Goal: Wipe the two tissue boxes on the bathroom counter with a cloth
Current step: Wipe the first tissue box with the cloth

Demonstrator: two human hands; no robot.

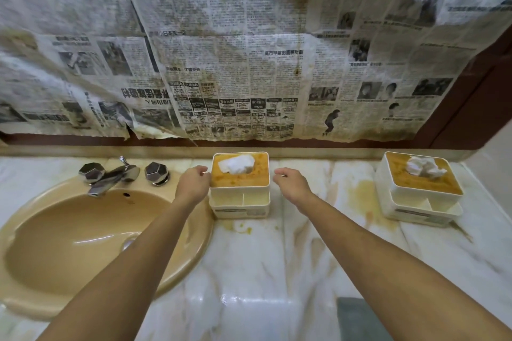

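Left hand (194, 181) and right hand (291, 184) hover empty, fingers loosely curled, flanking the cream plastic tissue box with orange-stained lid (241, 180) at centre frame, matching second box (424, 185) far right, wiping seemingly not begun, next likely fetching that grey-blue cloth (357, 318) lower right.

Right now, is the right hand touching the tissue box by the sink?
Apart. The head view shows a strip of pale counter between the right hand's fingertips and the box's right edge.
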